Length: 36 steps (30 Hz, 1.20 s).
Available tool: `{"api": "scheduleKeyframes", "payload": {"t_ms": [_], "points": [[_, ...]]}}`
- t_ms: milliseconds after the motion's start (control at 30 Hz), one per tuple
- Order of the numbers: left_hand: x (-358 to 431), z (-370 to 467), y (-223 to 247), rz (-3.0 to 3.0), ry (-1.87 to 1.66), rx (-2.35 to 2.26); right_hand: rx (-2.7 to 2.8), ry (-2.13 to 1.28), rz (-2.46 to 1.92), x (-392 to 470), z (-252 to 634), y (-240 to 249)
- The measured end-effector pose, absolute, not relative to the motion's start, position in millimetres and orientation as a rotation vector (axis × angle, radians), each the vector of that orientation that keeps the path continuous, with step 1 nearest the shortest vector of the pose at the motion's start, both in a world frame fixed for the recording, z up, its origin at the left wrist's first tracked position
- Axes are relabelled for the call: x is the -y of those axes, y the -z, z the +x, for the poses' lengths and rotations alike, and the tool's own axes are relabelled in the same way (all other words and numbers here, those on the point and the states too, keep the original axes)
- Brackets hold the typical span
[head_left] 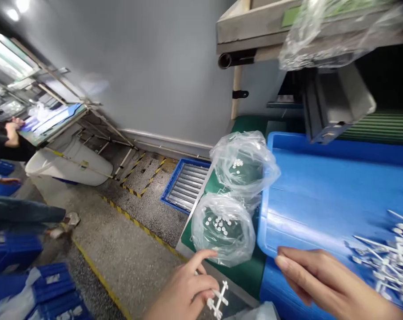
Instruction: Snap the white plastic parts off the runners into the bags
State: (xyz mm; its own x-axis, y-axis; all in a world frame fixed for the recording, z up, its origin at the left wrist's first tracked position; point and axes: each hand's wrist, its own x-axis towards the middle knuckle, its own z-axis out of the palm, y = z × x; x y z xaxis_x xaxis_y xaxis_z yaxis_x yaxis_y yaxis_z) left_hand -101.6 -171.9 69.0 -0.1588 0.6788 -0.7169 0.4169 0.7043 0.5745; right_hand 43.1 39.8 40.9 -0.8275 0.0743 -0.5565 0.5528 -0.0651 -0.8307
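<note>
My left hand (191, 286), low in the middle of the view, is closed on a small branched white plastic sprue (218, 300). My right hand (324, 282) is over the near edge of the blue tub (314, 191), its thumb and fingers pinched together; anything between them is hidden. Just beyond my left hand, an open clear plastic bag (197, 222) contains several small white round pieces (221, 223). Behind it stands a second open clear bag (271, 166) with similar pieces inside. Many white sprues with thin stems (394, 262) lie heaped at the tub's right side.
A shelf (264, 31) draped with clear plastic overhangs the green work surface (248, 280). A metal box-like fixture (341, 102) juts over the tub. On the floor is a blue crate (166, 195) of metal bars. At far left, a co-worker's arm (13, 133) rests by another table.
</note>
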Motion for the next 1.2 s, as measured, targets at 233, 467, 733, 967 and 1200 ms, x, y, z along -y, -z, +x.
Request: {"api": "scheduleKeyframes", "payload": {"t_ms": [233,467,733,967,1200], "points": [[188,-106,-41,1.077,-0.150,-1.839,-2.263,1.349,0.330,18,-36,5],[191,-105,-33,1.147,-0.213,-1.816,-2.611,0.530,0.209,46,-50,51],[187,-95,-29,1.180,-0.234,-1.781,-2.577,0.765,0.314,47,-45,53],[187,-88,-26,1.115,-0.297,-1.786,-1.366,2.204,0.760,29,-14,20],[184,-88,-22,1.043,-0.280,-1.717,-1.162,2.408,1.035,30,4,-10]]}}
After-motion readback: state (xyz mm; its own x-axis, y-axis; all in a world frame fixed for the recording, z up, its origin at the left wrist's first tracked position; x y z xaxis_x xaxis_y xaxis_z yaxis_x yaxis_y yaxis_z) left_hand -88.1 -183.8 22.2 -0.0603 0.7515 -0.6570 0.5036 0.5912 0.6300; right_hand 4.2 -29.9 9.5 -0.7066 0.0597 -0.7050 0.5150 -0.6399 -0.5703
